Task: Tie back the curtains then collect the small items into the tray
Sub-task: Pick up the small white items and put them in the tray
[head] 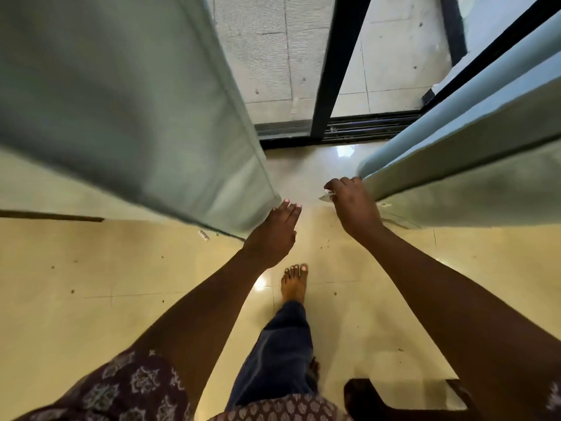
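Note:
Two pale green curtains hang on either side of a glass door. The left curtain (130,110) swings blurred, and my left hand (274,235) reaches to its lower edge with fingers straight, touching or just short of the hem. My right hand (353,208) is curled at the inner edge of the right curtain (473,183), and a small white label shows between its fingers. Whether it grips the fabric I cannot tell for sure. No tray is in view.
A black-framed sliding glass door (328,71) with its floor track stands ahead. A small white item (204,235) lies on the cream tiled floor (91,284) under the left curtain. My bare foot (294,284) is stepping forward. A dark object (364,393) sits bottom right.

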